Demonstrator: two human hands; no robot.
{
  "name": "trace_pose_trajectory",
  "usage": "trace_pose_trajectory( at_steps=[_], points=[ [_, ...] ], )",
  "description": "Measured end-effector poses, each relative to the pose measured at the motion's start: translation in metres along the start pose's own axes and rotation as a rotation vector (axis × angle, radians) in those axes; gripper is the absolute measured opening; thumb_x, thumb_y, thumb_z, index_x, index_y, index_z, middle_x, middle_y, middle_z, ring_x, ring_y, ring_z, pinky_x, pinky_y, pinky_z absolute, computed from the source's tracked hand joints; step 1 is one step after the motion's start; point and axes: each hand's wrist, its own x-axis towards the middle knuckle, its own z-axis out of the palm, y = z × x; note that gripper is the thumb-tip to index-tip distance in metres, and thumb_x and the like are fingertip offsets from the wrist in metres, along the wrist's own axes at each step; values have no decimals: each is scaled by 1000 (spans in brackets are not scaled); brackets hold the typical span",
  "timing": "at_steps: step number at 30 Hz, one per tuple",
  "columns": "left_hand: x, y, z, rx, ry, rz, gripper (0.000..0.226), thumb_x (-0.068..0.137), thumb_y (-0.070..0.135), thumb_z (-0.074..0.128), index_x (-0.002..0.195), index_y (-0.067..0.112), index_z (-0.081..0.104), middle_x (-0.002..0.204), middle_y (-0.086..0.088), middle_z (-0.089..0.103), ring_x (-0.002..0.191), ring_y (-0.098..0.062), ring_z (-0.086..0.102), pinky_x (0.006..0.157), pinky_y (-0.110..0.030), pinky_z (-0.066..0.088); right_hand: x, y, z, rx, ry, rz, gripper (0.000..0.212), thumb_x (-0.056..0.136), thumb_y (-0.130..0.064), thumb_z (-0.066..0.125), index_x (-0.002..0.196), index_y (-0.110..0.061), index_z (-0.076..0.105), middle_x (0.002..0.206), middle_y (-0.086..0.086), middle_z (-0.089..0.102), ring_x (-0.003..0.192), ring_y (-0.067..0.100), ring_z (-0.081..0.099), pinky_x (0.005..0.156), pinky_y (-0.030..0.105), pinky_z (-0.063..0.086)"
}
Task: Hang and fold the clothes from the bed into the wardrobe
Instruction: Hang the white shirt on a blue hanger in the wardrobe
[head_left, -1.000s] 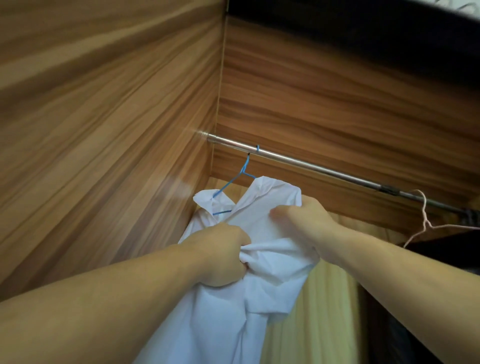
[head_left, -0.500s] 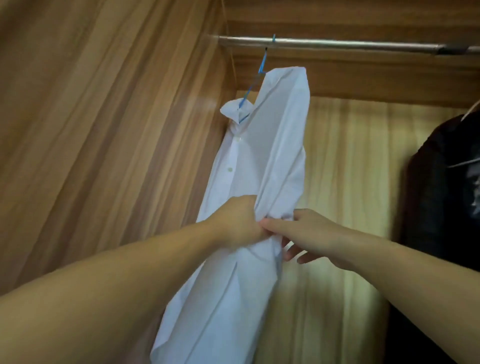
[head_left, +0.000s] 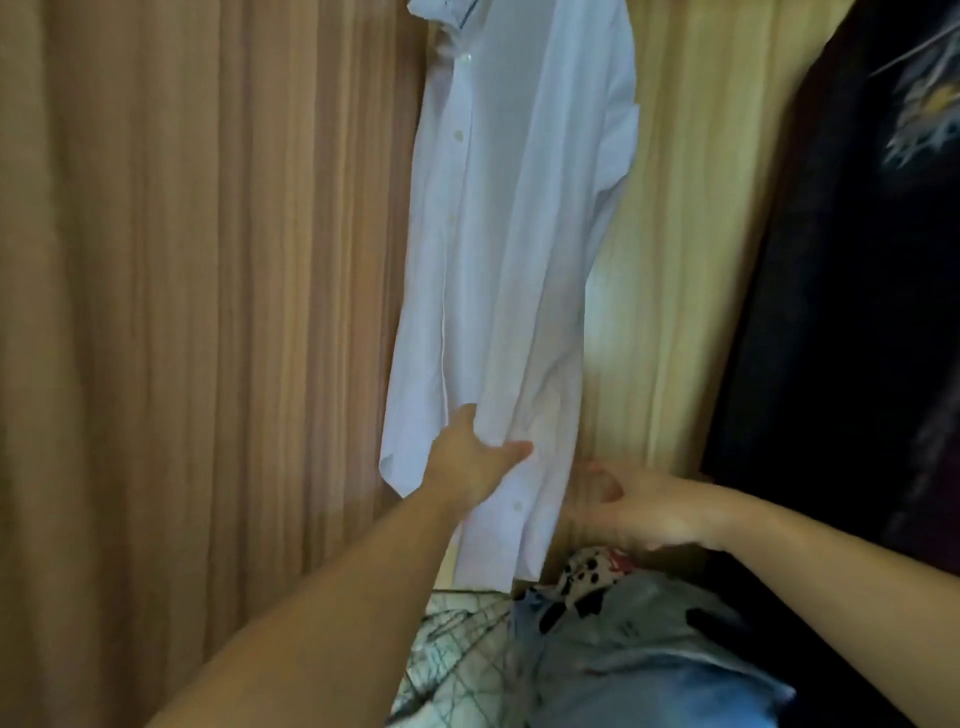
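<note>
I'm looking into the wardrobe (head_left: 197, 312): wood-grain wall on my left, a paler back panel (head_left: 691, 260) behind. A dark garment (head_left: 841, 291) hangs at the right, and folded clothes (head_left: 639, 649) pile up at the bottom, denim on top. The white shirt (head_left: 509, 249) hangs buttoned along the left wall, its collar at the top edge of view. My left hand (head_left: 470, 465) reaches up and pinches the shirt's lower front, thumb on the cloth, forearm angled up from bottom left. My right hand (head_left: 636, 506) sits just beside the hem's right edge, palm up, fingers loosely curled. I can't tell whether it's holding cloth.
</note>
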Motion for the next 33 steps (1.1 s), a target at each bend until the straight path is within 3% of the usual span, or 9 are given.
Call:
trace_pose_trajectory(
  at_steps=[1,2,4,5,9,13,18,25,33],
  points=[
    [-14,-5,4,-64,-9,-37,55,82,37,75,128,21,48,114,6,59,102,-15,57,75,-18,42,-12,5,13,-28,16,59,83,72,-66,69,142,-32,41,132,-10,56,104,-1,57,85,11,47],
    [-27,-9,8,-92,-39,-62,55,85,36,73,131,21,46,117,3,59,104,-17,57,80,-22,43,-26,9,25,-28,33,115,79,74,-60,71,141,-32,40,132,-8,55,105,1,56,91,13,45],
    [-55,-12,9,-71,-115,-63,54,91,33,64,139,22,41,129,-3,57,111,-22,55,86,-27,43,-61,1,51,-57,69,174,40,85,-32,70,121,-35,51,117,-6,61,92,-1,58,79,7,43],
    [-69,-13,7,-50,-147,-38,54,94,30,60,143,21,38,134,-4,54,116,-25,53,89,-27,42,-76,-3,64,-107,99,201,34,88,-25,67,117,-31,53,116,-2,62,92,3,60,76,8,45],
    [-125,-15,-15,-41,-281,27,61,91,21,61,145,19,35,134,0,50,121,-22,50,93,-26,40,-134,-28,110,-374,110,348,71,89,-40,64,147,-23,27,143,7,35,128,29,43,102,29,37],
    [-166,-1,-47,188,-398,157,67,75,41,58,137,22,43,131,0,53,118,-24,53,99,-38,46,-185,-51,123,-494,222,409,75,86,-50,60,147,-30,22,142,5,33,126,32,39,101,45,41],
    [-207,22,-79,539,-415,359,60,80,40,52,136,24,40,128,-5,52,115,-27,51,93,-44,48,-251,-70,125,-587,369,462,76,86,-52,57,148,-33,20,141,2,35,128,29,37,101,45,40],
    [-292,54,-79,824,-491,400,43,82,44,55,116,19,49,118,-2,60,105,-25,56,87,-42,49,-359,-65,152,-453,490,508,72,86,-52,59,146,-32,24,141,2,36,128,30,35,105,44,36],
    [-363,106,-25,646,-638,650,64,76,46,62,135,30,43,128,2,57,119,-25,53,94,-40,46,-505,-55,180,-473,591,815,75,87,-52,57,149,-31,21,150,5,32,135,31,33,108,47,33]
  ],
)
